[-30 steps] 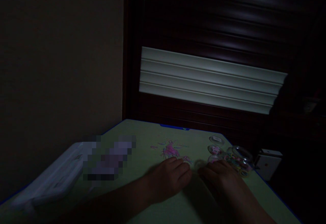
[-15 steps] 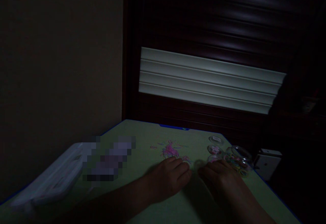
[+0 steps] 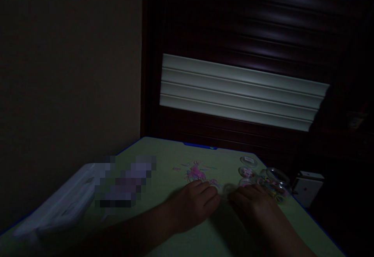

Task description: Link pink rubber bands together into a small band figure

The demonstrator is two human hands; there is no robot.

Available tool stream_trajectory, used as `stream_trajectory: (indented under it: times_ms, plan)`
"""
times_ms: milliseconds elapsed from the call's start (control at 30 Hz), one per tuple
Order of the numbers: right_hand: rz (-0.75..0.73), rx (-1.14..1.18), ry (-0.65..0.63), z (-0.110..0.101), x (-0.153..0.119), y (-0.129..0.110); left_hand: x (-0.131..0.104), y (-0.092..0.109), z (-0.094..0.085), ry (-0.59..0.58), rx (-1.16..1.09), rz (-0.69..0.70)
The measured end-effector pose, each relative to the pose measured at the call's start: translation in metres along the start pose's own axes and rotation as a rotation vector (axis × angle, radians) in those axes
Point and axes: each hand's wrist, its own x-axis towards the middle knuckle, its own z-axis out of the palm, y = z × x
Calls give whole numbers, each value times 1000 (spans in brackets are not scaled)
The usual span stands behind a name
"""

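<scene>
My left hand (image 3: 196,203) and right hand (image 3: 261,206) curl, contents I can't tell; pink elastic bands (image 3: 195,171) sit close, likely for reach.

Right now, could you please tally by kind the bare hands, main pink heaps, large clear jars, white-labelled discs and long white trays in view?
Bare hands: 2 (left hand, right hand)
Main pink heap: 1
Large clear jar: 1
White-labelled disc: 1
Long white tray: 1
Total: 6

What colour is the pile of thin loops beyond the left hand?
The pile of thin loops is mostly pink, best seen in the head view.
</scene>
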Motion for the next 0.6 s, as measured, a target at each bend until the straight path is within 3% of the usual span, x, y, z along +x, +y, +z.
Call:
stream_trajectory:
  times_ms: [433, 600]
  plan:
    - [12, -8, 44, -3, 0, 0, 0, 0, -1, -15, 3, 3]
    - [117, -126, -112, -19, 0, 5, 0, -1, -1, -17, 8, -8]
